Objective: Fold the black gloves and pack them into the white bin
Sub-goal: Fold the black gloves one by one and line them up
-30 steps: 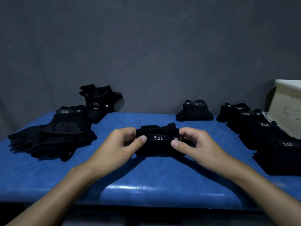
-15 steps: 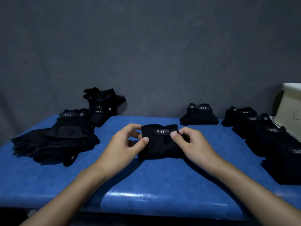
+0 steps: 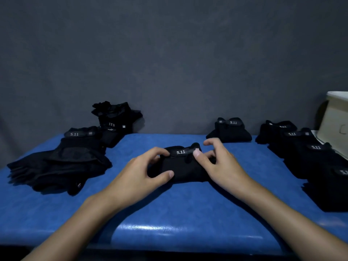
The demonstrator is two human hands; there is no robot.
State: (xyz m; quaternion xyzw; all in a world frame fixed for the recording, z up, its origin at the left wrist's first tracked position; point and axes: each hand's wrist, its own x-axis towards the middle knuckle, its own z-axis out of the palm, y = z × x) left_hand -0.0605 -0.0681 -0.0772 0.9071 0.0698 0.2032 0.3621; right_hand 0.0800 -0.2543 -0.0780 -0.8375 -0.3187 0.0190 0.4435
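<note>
Hands work nearest: the left hand [image 3: 139, 174] grips the folded glove [image 3: 180, 168] by its left end, while the right hand [image 3: 220, 164] pinches the strap [image 3: 180, 152] shut. The glove has come down onto the blue table [image 3: 169, 208], so it looks ready for the white bin [image 3: 337, 125] at far right.

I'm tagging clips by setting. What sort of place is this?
Probably a makeshift packing station: a blue table against a plain grey backdrop, a loose pile of black gloves on one side, and folded gloves lined up beside a white bin.
</note>
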